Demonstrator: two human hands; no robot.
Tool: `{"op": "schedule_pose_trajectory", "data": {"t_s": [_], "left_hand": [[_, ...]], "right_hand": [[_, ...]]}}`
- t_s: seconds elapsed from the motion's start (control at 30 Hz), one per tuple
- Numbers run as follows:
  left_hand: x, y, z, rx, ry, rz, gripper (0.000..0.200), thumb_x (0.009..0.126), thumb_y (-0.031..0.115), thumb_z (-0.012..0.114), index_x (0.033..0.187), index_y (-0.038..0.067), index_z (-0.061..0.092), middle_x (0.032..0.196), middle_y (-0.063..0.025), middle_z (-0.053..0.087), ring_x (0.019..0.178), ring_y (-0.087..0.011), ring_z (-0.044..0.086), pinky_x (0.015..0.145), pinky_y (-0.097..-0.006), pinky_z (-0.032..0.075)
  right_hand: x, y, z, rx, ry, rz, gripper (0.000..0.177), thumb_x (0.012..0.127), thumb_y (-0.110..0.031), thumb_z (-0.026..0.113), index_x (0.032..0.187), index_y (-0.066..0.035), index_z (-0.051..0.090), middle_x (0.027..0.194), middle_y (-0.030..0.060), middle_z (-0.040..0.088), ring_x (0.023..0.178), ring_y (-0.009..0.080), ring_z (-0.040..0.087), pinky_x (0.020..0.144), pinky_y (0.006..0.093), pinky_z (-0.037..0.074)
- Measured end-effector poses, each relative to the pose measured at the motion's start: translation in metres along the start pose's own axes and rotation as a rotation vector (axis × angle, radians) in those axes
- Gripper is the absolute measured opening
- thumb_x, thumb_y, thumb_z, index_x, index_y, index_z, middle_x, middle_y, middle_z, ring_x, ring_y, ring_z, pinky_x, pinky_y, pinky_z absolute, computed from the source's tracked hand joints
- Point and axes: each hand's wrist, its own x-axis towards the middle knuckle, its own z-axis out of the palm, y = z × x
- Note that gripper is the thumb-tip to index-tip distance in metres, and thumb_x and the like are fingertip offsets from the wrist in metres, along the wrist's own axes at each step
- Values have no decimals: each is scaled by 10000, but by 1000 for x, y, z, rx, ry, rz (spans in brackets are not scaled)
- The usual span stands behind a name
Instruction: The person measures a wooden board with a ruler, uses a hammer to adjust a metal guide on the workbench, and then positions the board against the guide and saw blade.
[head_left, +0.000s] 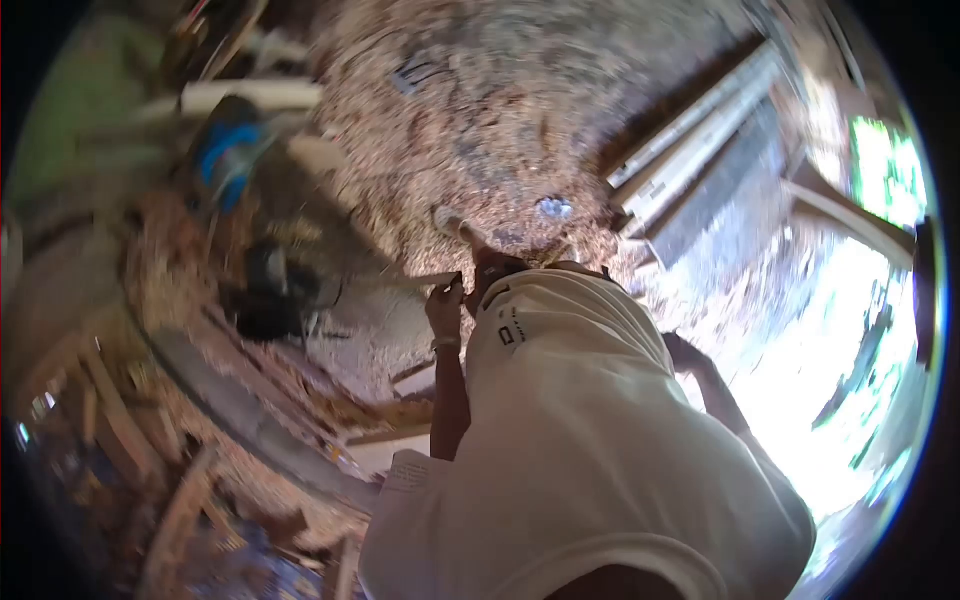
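I am looking down my own torso in a white shirt point(590, 430). My left hand point(445, 305) is raised in front of my waist, a band on its wrist. Its fingers are curled at the end of a thin pale wooden strip point(415, 281) that points left; the blur keeps the grip from being sharp. My right forearm point(700, 372) runs down beside the shirt on the right, and its hand is hidden behind the cloth. A shoe point(450, 220) shows on the sawdust floor beyond the hand.
Sawdust and shavings cover the floor point(500, 120). A machine with a blue part point(228, 152) and a dark tool point(268, 295) stand at left. Long pale boards point(690, 130) lie at upper right. Wood offcuts point(130, 430) pile at lower left. Bright daylight glares at right.
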Motion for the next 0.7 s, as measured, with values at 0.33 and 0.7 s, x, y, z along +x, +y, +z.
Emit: {"op": "schedule_pose_trajectory", "data": {"t_s": [0.33, 0.7], "left_hand": [[-24, 71, 240, -990, -1063, -57, 179, 1036, 171, 627, 1193, 85, 635, 1000, -18, 669, 844, -165, 612, 844, -345, 504], [17, 68, 549, 159, -589, -379, 182, 1054, 105, 411, 1019, 117, 589, 827, -16, 559, 675, -172, 519, 628, -312, 482]], "right_hand": [[-52, 204, 120, 679, 420, -40, 491, 816, -260, 785, 1242, -43, 675, 1153, 159, 738, 1033, 284, 712, 935, 399, 554], [-185, 365, 168, 1009, 1120, 438, 425, 947, -278, 720, 1314, -74, 647, 1226, 168, 681, 1025, 287, 692, 922, 433, 579]]}}
